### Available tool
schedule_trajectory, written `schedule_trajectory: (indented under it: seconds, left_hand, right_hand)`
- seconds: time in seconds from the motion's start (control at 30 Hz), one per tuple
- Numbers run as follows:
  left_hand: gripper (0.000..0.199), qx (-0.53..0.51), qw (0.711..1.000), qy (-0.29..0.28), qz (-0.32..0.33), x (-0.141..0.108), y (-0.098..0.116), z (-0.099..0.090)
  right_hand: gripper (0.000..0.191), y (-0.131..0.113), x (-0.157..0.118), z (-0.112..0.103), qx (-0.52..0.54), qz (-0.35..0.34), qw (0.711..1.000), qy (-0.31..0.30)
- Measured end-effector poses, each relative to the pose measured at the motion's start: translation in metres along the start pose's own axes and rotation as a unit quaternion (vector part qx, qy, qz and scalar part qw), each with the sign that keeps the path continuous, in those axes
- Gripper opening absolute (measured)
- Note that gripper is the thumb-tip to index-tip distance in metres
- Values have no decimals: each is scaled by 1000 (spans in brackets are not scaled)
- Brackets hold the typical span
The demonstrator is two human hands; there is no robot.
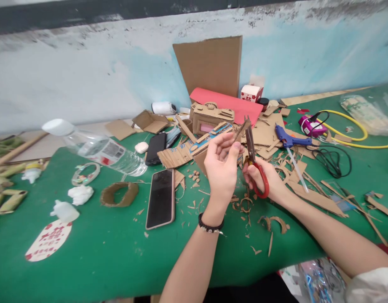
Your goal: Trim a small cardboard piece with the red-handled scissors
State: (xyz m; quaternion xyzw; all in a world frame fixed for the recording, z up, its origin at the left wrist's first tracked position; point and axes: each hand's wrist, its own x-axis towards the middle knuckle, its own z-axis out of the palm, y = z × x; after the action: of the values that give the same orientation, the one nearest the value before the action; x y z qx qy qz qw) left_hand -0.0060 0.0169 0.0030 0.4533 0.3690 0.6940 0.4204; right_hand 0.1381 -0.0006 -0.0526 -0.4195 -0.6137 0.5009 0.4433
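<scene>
My left hand (223, 162), with a dark beaded bracelet at its wrist, pinches a small strip of brown cardboard (240, 131) between thumb and fingers. Close on its right, my right hand (260, 176) is closed around the red handles of a pair of scissors (262, 185). The scissors point upward, their blades beside the strip; whether they touch it is unclear. Behind my hands stands a cardboard camera model (211, 118). Cardboard scraps (246, 204) are scattered on the green tabletop (118, 256) below and around my hands.
A water bottle (102, 147) lies tilted at the left, near a phone (161, 198) and a cardboard ring (119, 194). To the right are a blue glue gun (291, 139), a purple plug block (312, 125) and a yellow cable (354, 120). A wall (86, 75) runs behind the table.
</scene>
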Motion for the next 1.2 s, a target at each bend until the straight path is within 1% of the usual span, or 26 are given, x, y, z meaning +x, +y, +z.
schedule_trajectory:
  seconds: [0.2, 0.3, 0.37, 0.5, 0.6, 0.7, 0.83, 0.97, 1.1, 1.2]
  left_hand:
    - [27, 8, 1000, 8, 6, 2, 0, -2]
    - [27, 26, 1000, 14, 8, 2, 0, -2]
    - [25, 37, 999, 16, 14, 1, 0, -2]
    - [19, 71, 997, 7, 38, -3, -1, 0]
    - [15, 99, 994, -22, 49, -6, -3, 1]
    - [14, 114, 991, -43, 61, -8, -3, 1]
    - [13, 134, 986, -33, 94, -8, -3, -1]
    - [15, 142, 983, -33, 114, -7, -4, -4]
    - [17, 148, 982, -32, 115, -8, -5, -3]
    - [17, 125, 987, -21, 100, -9, -4, 1]
  right_hand:
    - [64, 7, 1, 2, -44, -33, 998, -32]
    - [65, 5, -1, 5, -48, -35, 997, -54]
    - [66, 2, -2, 6, -50, -35, 996, -57]
    - [63, 0, -3, 7, -52, -39, 997, -36]
    - [55, 3, -1, 6, -60, -44, 997, -9]
    - [53, 5, 0, 4, -77, -44, 996, 11]
    - [56, 1, -1, 2, -124, -63, 990, 14]
    - [53, -1, -2, 3, -135, -61, 989, 3]
    - [53, 3, -2, 4, -141, -50, 989, 23]
    - [54, 7, -2, 5, -147, -32, 988, 37]
